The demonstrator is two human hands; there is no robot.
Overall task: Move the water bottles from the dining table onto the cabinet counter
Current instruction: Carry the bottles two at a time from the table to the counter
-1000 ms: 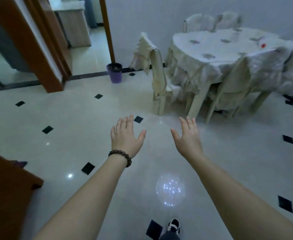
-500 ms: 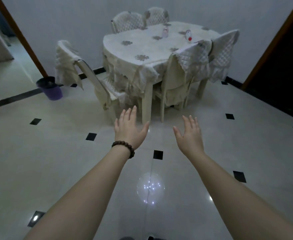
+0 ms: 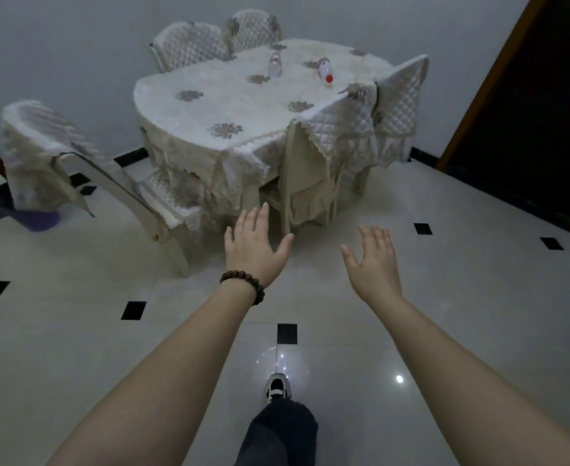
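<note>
Two water bottles stand on the dining table [image 3: 209, 109], which is draped in a cream flowered cloth. A clear bottle [image 3: 275, 66] is near the table's far middle. A bottle with a red cap [image 3: 325, 70] leans toward me, to its right. My left hand [image 3: 251, 247], with a bead bracelet on the wrist, and my right hand [image 3: 374, 260] are stretched out in front of me above the floor, fingers spread, holding nothing. Both hands are well short of the table. No cabinet counter is in view.
Covered chairs ring the table: one pulled out at the left [image 3: 85, 169], one tucked in at the near side [image 3: 310, 173], others behind and right. A purple bin [image 3: 38, 218] sits on the floor at left. A dark doorway [image 3: 529, 95] is at right. My foot [image 3: 277, 390] steps on pale tiles.
The view has swung right and come closer to the table, which now fills the upper middle. My hands stay outstretched and empty. A foot has come forward into view.
</note>
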